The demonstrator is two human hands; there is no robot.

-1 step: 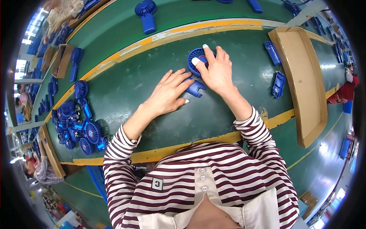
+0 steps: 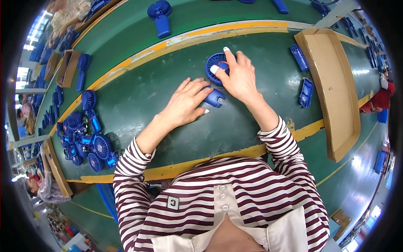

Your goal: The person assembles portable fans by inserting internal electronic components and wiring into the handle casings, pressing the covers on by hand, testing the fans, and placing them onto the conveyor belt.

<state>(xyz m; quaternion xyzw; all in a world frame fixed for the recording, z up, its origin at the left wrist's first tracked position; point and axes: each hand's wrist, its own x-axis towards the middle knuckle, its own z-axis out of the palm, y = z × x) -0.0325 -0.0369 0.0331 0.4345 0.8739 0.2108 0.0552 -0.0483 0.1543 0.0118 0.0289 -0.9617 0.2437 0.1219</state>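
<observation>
My right hand (image 2: 240, 79) grips a round blue fan head (image 2: 215, 63) lying on the green worktop, its thumb on the near side and its fingers across the right part. White covers show on the thumb and index tips. Just below, my left hand (image 2: 183, 102) has its fingers bent over the left end of a blue handle shell (image 2: 216, 98); its thumb lies lower, by the worktop. The shell's open notched end points right. Its left end is hidden under the fingers. A bit of red wire shows in the fan head.
Several blue fans with wiring (image 2: 86, 138) are heaped at the left. On the right, two blue handle parts (image 2: 306, 92) lie beside a long cardboard tray (image 2: 336, 94). Beyond the yellow strip, a green belt (image 2: 193, 19) carries a blue fan (image 2: 160, 19). Other people are at the far left.
</observation>
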